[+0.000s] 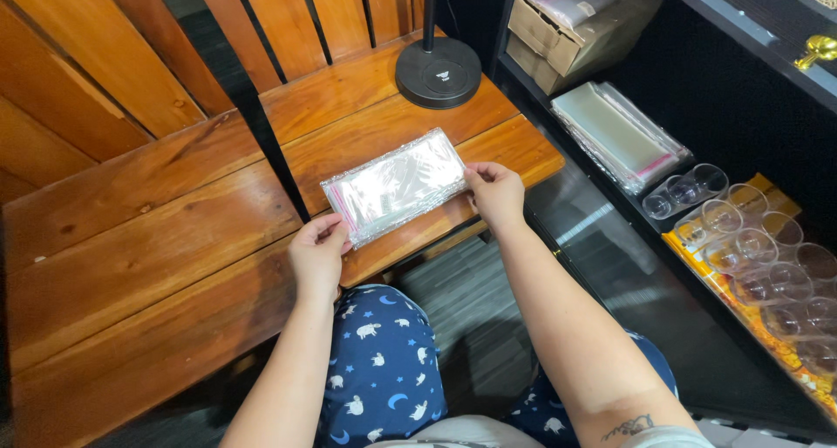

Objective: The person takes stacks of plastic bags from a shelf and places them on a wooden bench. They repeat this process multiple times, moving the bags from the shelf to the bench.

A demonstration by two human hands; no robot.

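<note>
Both hands pinch the stack of clear plastic bags (397, 185) lying on the wooden table (174, 265): left hand (318, 252) at its near-left end, right hand (495, 191) at the other. Black lamp base (438, 71) stands beyond; plastic cups (750, 239) line the shelf alongside.

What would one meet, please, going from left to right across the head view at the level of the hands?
Wooden bench → left hand → stack of clear bags → right hand → clear plastic cups on the dark shelf.

Bare forearms, small dark tattoo (629, 427) near right elbow; navy trousers (381, 369) printed with white sheep, moons, stars.
</note>
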